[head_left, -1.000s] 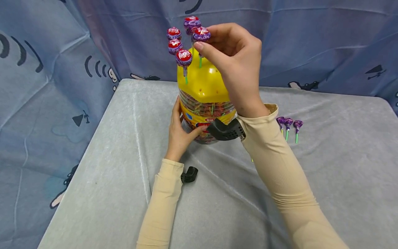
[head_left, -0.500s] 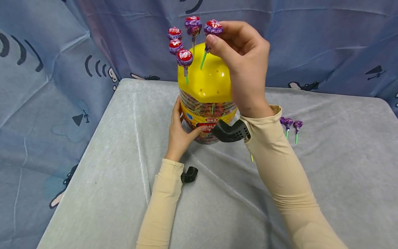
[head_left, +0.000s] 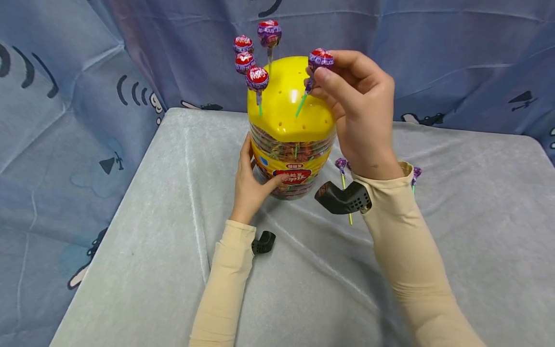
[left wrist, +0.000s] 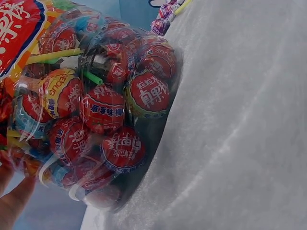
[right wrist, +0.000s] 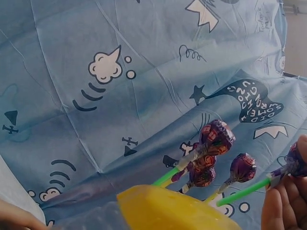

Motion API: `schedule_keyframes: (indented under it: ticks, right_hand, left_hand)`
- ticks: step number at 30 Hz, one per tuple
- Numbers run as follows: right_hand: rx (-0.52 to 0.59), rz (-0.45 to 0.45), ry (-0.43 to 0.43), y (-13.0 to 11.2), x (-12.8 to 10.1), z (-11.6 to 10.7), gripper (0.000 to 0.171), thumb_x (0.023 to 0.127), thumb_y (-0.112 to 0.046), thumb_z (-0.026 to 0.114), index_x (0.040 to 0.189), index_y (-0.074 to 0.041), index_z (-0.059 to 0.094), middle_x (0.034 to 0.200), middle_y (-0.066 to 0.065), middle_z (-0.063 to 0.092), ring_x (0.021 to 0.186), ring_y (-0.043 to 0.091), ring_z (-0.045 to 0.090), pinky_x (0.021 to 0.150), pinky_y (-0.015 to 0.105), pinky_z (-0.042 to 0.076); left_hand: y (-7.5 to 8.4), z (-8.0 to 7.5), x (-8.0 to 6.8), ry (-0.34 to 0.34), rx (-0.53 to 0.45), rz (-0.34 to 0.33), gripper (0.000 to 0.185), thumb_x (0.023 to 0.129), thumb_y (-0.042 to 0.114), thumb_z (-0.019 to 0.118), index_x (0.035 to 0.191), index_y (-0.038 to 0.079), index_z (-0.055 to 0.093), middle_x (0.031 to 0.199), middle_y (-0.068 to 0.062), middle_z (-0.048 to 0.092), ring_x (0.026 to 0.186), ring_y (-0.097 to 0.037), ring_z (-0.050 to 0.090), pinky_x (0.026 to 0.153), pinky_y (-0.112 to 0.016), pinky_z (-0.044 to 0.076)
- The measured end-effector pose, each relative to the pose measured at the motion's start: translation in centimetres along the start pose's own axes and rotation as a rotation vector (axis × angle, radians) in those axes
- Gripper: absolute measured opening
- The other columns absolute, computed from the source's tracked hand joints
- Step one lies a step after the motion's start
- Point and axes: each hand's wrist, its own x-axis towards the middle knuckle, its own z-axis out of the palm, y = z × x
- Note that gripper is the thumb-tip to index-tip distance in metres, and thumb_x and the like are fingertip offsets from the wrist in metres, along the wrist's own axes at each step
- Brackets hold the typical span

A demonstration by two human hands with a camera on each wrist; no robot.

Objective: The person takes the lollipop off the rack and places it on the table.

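Observation:
A clear jar [head_left: 314,147] full of wrapped lollipops stands on the table under a yellow lid [head_left: 282,103] dotted with small holes. My left hand [head_left: 252,185] grips its lower left side, thumb across the label. With thumb and fingers my right hand [head_left: 362,106] pinches a purple-and-red lollipop [head_left: 321,59] just under its head. Its green stick slants down over the right part of the lid. Several lollipops [head_left: 257,79] stand upright in the lid's left side, also seen as purple heads [right wrist: 243,167] in the right wrist view. The jar's packed lollipops [left wrist: 101,108] fill the left wrist view.
Loose lollipops [head_left: 341,164] lie on the grey cloth-covered table [head_left: 143,231] right of the jar, partly hidden behind my right forearm. A blue printed curtain [head_left: 455,58] hangs behind the table and along its left.
My right hand has moved the lollipop rightward, first lifting it slightly, then lowering it, from beside the rear stuck lollipop to the lid's right part. My left hand has stayed on the jar.

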Motion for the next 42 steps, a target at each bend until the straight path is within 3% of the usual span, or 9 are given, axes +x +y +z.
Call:
schedule_keyframes:
  ticks: [4,10,17,27,35,42]
  right_hand:
    - [0.011,0.006,-0.017,-0.1,-1.0,-0.7,0.014,0.084,0.014,0.058,0.094,0.008,0.068,0.091,0.019,0.063,0.077,0.027,0.059,0.074,0.029,0.055]
    - [0.013,0.015,-0.018,-0.2,-2.9,-2.6,0.015,0.085,0.013,0.057,0.097,0.01,0.066,0.089,0.017,0.064,0.076,0.025,0.06,0.073,0.029,0.055]
    - [0.013,0.096,0.058,0.2,-5.4,-5.7,0.014,0.084,0.01,0.065,0.097,0.01,0.067,0.091,0.016,0.065,0.075,0.024,0.061,0.073,0.028,0.056]
    - [-0.001,0.185,0.185,1.5,-8.2,-10.3,0.012,0.085,0.013,0.061,0.095,0.009,0.067,0.086,0.014,0.066,0.073,0.021,0.062,0.072,0.026,0.056]
    - [0.001,0.209,0.234,2.0,-9.2,-12.4,0.012,0.085,0.014,0.059,0.093,0.009,0.067,0.084,0.013,0.066,0.07,0.02,0.063,0.071,0.026,0.056]
    - [-0.041,0.244,0.21,2.2,-9.3,-13.9,0.011,0.086,0.013,0.06,0.093,0.009,0.068,0.083,0.013,0.066,0.069,0.019,0.063,0.067,0.025,0.056]
  left_hand:
    - [-0.1,0.1,0.0,0.005,0.004,0.004,0.111,0.07,0.066,0.064,0.153,0.017,0.008,0.154,-0.005,0.021,0.136,-0.016,0.028,0.11,-0.034,0.031]
    - [-0.1,0.1,0.0,0.01,0.001,0.004,0.113,0.069,0.07,0.062,0.153,0.017,0.008,0.152,-0.006,0.024,0.135,-0.016,0.03,0.11,-0.032,0.03]
    - [-0.1,0.1,0.0,0.013,-0.002,-0.017,0.112,0.069,0.066,0.064,0.153,0.02,0.007,0.152,-0.006,0.024,0.135,-0.015,0.029,0.111,-0.03,0.029]
    - [-0.1,0.1,-0.1,0.004,-0.001,-0.014,0.112,0.07,0.065,0.064,0.153,0.02,0.005,0.152,-0.005,0.024,0.135,-0.015,0.03,0.11,-0.03,0.029]
    - [-0.1,0.1,0.0,0.01,-0.001,-0.026,0.114,0.067,0.07,0.063,0.153,0.019,0.007,0.152,-0.005,0.023,0.135,-0.014,0.029,0.111,-0.031,0.028]
    - [0.0,0.1,-0.1,0.005,-0.004,-0.025,0.113,0.068,0.069,0.063,0.153,0.02,0.007,0.153,-0.005,0.022,0.136,-0.014,0.027,0.111,-0.031,0.028]
